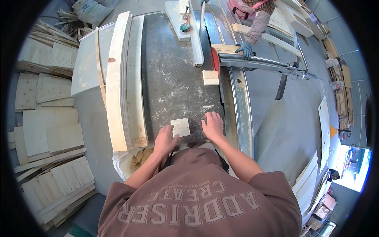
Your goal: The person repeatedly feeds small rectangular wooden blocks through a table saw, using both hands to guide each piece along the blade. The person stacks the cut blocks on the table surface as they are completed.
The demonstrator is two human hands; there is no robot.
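Observation:
A small square wooden block (pixel 181 127) lies at the near end of the dark saw table (pixel 173 79). My left hand (pixel 165 141) is at its lower left corner, with thumb and fingers around that corner. To the right of the block, my right hand (pixel 213 125) hovers over the table's near edge, fingers bent and apart, nothing in them. Farther off, a second wooden block (pixel 210 77) stands beside the red blade guard (pixel 215 59). Across the saw, a co-worker's gloved hand (pixel 245 49) rests by a wooden board (pixel 229 49) at the metal fence.
Long wooden boards (pixel 118 79) are stacked along the table's left side. A metal rail (pixel 199 47) and a red-and-green tool (pixel 185 26) are at the far end. A sliding rail (pixel 242 110) runs along the right. Wood panels (pixel 51 130) pile up on the left floor.

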